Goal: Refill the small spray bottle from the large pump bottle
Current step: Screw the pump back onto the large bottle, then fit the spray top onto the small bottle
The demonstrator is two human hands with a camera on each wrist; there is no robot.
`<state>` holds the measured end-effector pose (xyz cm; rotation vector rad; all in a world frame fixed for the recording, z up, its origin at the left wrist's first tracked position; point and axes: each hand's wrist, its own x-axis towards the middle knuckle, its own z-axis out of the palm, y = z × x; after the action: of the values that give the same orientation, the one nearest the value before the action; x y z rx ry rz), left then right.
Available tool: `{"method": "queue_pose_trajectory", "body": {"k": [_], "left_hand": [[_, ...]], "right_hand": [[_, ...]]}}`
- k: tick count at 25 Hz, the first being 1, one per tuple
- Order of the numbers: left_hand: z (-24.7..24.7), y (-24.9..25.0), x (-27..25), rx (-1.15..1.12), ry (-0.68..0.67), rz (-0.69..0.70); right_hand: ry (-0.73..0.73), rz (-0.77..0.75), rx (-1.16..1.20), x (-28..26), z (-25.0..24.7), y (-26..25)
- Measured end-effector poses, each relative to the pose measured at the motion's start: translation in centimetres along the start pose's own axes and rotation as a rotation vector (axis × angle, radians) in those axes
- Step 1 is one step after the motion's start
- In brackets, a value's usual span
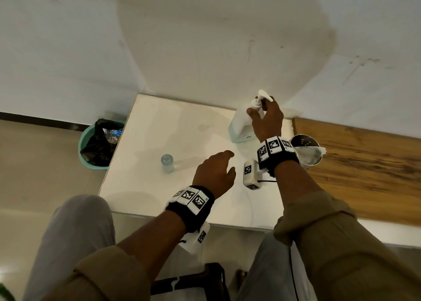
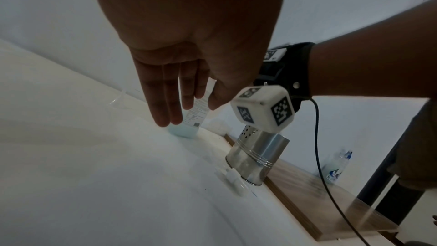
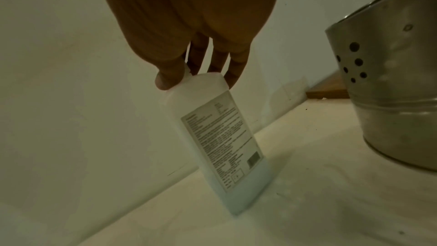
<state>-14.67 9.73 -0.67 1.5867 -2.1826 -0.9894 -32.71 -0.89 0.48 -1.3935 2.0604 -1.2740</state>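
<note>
Bin: a round teal plastic bin (image 1: pixel 85 151) at the left of the head view, lined with a black bag holding crumpled shiny wrappers; the table edge cuts off its right side.
Table: a smooth white table (image 1: pixel 159 123) fills the centre, square-cornered, pushed against a pale, stained wall.
Small spray bottle: the small spray bottle (image 1: pixel 167 163) stands upright left of centre, a clear stubby cylinder; whether it wears a cap is hard to make out.
Left hand: the left hand (image 1: pixel 214 172) hovers palm down over the table at centre, fingers straight and close together, holding nothing.
Spray cap: a small clear plastic piece (image 2: pixel 232 180) lies on the table by the metal holder's base in the left wrist view; too blurred to name surely.
Large pump bottle: the large pump bottle (image 1: pixel 242 124), flat-sided translucent white plastic with bluish liquid low inside and a printed label, stands tilted at upper right of centre.
Right hand: the right hand (image 1: pixel 266 120) pinches the bottle's neck under the white pump head, thumb on one side and fingers on the other; the hand hides part of the neck.
Metal holder: a shiny perforated steel cylinder (image 1: pixel 306 150) stands right of the wrist, partly hidden by the band.
Wooden board: a grained brown board (image 1: pixel 364 164) runs off the right edge.
</note>
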Motion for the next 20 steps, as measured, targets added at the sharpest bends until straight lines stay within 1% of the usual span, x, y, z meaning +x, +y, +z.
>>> {"method": "queue_pose_trajectory", "body": {"k": [2, 4, 6, 7, 8, 12, 15, 16, 18, 20], "left_hand": [[-0.4, 0.3, -0.2, 0.001, 0.001, 0.006], [-0.9, 0.6, -0.6, 0.006, 0.017, 0.023], [-1.4, 0.8, -0.9, 0.011, 0.042, 0.032], [-1.6, 0.7, -1.0, 0.011, 0.054, 0.030], [-1.6, 0.7, -1.4, 0.010, 0.059, 0.032], [-1.6, 0.3, -2.8, 0.001, 0.058, 0.017], [-1.7, -0.6, -3.7, -0.009, 0.070, -0.009], [-1.7, -0.9, -3.9, -0.010, 0.076, -0.019], [-2.1, -1.5, -4.2, -0.005, 0.099, -0.045], [-2.5, -2.1, -4.2, -0.013, 0.126, -0.081]], "right_hand": [[0.016, -0.023, 0.018, -1.2, -0.9, 0.0], [0.059, -0.005, 0.039, -2.8, -2.1, -0.2], [0.084, 0.010, 0.009, -4.5, -3.3, -0.1], [0.068, 0.009, -0.018, -5.1, -3.9, 0.1], [0.027, 0.012, -0.056, -5.7, -4.7, 0.3], [-0.257, 0.085, -0.257, -7.9, -7.2, 2.4], [-0.355, 0.118, -0.470, -8.9, -7.5, 4.3], [-0.388, 0.151, -0.534, -9.1, -7.3, 4.9], [-0.450, 0.217, -0.623, -9.7, -6.6, 5.9], [-0.475, 0.239, -0.678, -10.3, -5.9, 6.7]]}}
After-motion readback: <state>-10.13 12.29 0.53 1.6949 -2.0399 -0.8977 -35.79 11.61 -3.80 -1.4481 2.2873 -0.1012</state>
